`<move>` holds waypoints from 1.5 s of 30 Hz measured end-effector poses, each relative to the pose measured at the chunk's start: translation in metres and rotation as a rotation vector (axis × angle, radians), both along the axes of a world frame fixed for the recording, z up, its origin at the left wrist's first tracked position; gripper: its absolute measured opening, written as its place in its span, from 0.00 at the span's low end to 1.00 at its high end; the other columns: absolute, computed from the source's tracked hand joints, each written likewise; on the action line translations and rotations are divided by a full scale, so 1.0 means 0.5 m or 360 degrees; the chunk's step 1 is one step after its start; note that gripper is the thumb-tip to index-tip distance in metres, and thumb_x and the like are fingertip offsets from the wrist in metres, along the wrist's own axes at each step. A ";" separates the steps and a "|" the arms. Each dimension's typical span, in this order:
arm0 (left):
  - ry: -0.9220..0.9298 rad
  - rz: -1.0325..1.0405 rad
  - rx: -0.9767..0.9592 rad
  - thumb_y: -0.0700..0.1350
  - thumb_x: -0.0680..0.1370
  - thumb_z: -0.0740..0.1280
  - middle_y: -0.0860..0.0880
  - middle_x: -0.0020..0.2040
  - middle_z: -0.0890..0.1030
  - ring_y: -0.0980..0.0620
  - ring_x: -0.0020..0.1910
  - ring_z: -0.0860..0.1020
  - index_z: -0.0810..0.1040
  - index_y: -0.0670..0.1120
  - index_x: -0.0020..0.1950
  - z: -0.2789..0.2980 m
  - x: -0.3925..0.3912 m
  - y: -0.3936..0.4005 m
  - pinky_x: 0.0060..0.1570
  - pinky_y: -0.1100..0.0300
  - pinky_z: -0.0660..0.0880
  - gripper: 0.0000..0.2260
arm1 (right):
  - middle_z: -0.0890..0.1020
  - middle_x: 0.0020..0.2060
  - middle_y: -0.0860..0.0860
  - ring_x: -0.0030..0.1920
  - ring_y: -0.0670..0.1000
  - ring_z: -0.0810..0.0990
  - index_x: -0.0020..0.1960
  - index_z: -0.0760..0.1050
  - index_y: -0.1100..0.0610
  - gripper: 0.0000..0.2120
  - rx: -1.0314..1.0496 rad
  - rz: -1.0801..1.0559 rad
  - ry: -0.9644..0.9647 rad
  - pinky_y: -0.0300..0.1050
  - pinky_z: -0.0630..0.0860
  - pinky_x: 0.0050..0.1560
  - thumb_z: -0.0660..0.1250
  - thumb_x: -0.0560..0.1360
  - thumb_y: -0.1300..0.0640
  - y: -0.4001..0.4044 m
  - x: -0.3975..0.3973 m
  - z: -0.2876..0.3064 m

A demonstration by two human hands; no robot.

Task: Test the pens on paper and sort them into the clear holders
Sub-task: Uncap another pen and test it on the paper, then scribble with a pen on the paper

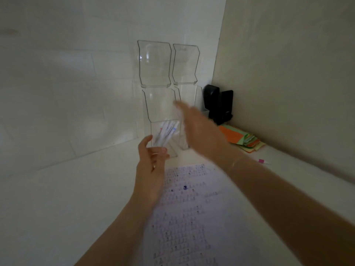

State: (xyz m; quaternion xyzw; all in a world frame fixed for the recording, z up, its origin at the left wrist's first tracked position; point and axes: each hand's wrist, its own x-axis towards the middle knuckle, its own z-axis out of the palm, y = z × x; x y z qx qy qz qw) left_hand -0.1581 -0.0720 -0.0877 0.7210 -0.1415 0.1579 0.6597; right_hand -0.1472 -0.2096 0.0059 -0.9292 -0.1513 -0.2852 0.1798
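The pens point(166, 134) stand as a white bundle in the lower left clear holder point(163, 120), near the back corner of the counter point(76, 198). Their long axes lean, tops tipped toward the right and away from the person. The left hand point(150, 166) is the nearer one: it is raised just in front of that holder, thumb up by the holder's left front edge and fingertips at its lower front. Its fingers look loosely bent, and whether they hold the holder or only touch it cannot be told.

The right hand point(199, 129) crosses in from the right, fingers stretched out straight toward the upper part of the holder, above and to the right of the pen tops. It is blurred by motion. A pale streak beside its fingers may be a pen, but this cannot be made out, so whether it carries anything is unclear.

The paper point(192, 217) covered in test marks lies on the counter toward the front edge, under both forearms. A second pair of clear holders point(185, 64) stands to the right of the first, its lower part largely hidden behind the right hand. A small pink-capped item point(261, 161) lies apart near the right wall.
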 end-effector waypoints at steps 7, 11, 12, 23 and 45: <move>-0.0204 0.0184 0.1304 0.47 0.77 0.62 0.49 0.56 0.76 0.48 0.55 0.74 0.75 0.49 0.58 -0.069 0.049 0.013 0.57 0.55 0.67 0.11 | 0.70 0.34 0.50 0.40 0.63 0.80 0.59 0.64 0.60 0.18 0.0782 -0.0282 -0.0447 0.60 0.78 0.39 0.54 0.72 0.73 -0.087 0.187 0.173; -0.0225 0.0193 0.1403 0.50 0.78 0.60 0.51 0.55 0.75 0.50 0.54 0.72 0.75 0.50 0.55 -0.080 0.052 0.014 0.55 0.58 0.64 0.09 | 0.73 0.35 0.54 0.35 0.55 0.75 0.58 0.64 0.60 0.14 0.0316 -0.0359 -0.0104 0.55 0.77 0.38 0.57 0.74 0.69 -0.062 0.198 0.108; -0.0236 0.0192 0.1407 0.50 0.78 0.60 0.51 0.54 0.75 0.50 0.54 0.71 0.75 0.50 0.54 -0.080 0.052 0.014 0.55 0.58 0.64 0.09 | 0.72 0.35 0.53 0.35 0.55 0.74 0.58 0.63 0.60 0.14 0.0222 -0.0377 0.0001 0.55 0.78 0.39 0.57 0.74 0.69 -0.058 0.204 0.092; -0.0258 0.0218 0.1476 0.50 0.78 0.59 0.50 0.53 0.76 0.49 0.53 0.72 0.76 0.49 0.54 -0.084 0.054 0.012 0.54 0.56 0.66 0.09 | 0.79 0.38 0.61 0.40 0.55 0.78 0.47 0.77 0.73 0.15 0.0230 -0.0337 0.0559 0.41 0.75 0.46 0.59 0.77 0.60 -0.094 0.190 0.068; -0.0447 0.0352 0.1437 0.42 0.74 0.64 0.49 0.42 0.79 0.46 0.42 0.77 0.79 0.47 0.44 -0.078 0.049 0.010 0.50 0.52 0.68 0.04 | 0.75 0.58 0.58 0.57 0.57 0.75 0.58 0.72 0.60 0.11 -0.0725 -0.0796 0.0809 0.45 0.71 0.50 0.59 0.77 0.62 -0.220 0.047 -0.148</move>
